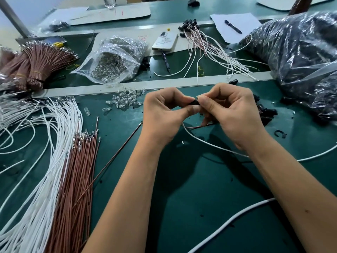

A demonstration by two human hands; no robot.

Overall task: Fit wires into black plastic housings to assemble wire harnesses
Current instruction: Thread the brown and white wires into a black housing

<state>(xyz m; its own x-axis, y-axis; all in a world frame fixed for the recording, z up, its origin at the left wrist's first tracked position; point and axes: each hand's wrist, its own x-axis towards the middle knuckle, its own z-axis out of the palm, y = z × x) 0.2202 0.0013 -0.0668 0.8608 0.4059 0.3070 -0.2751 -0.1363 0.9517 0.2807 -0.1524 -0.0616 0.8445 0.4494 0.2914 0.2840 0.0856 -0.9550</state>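
From my head view, I had both hands raised a little above the green worktop (182, 207), meeting in the middle. My left hand (162, 114) pinched the black housing (193, 103) between thumb and curled fingers, and my right hand (229, 114) gripped its other end with fingertips closed on it. A white wire (204, 142) and a brown wire (198, 126) trailed down from under my hands toward the right; whether their terminals were fully seated I could not tell, since my fingers hid the opening.

To do this well, I judged I should keep the housing steady in the left, feed each terminal straight in, not at an angle, and tug lightly to check that it locked.

To the left of my hands lay the loose white wires (45, 161) and brown wires (76, 179), with one single brown wire (113, 157) nearest. Beyond my hands sat clear bulbs (125, 101); spare black housings (264, 110) lay just right of my right hand.
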